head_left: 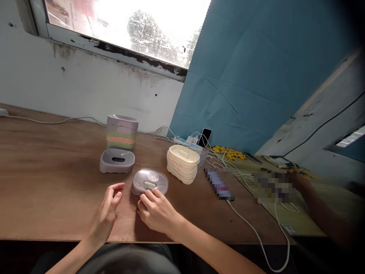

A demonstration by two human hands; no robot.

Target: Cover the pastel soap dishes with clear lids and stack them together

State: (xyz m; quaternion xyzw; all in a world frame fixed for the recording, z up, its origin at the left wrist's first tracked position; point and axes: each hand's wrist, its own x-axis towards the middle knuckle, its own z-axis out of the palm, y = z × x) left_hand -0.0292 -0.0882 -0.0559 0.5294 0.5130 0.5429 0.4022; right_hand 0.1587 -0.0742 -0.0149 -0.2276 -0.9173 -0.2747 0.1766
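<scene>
A grey oval soap box (pixel 144 178) with a clear lid, a round sticker and a pale middle slot sits near the front of the table. My right hand (pixel 158 213) presses curled fingers against its front edge, gripping it there; the thumb is mostly hidden. To the left, apart from the box, my left hand (pixel 106 213) hovers with fingers loosely extended and nothing in them. Behind it stands a grey oval dish (pixel 105 163) with a dark slot. A stack of cream trays (pixel 182 167) is right of the box.
Behind the grey dish rises a stack of grey, green and orange pieces (pixel 122 131). Cables, a power strip (pixel 182 141) and an upright phone (pixel 205 137) line the back. A blurred phone (pixel 218 184) lies right. Another person's arm (pixel 310 198) reaches over the far-right table.
</scene>
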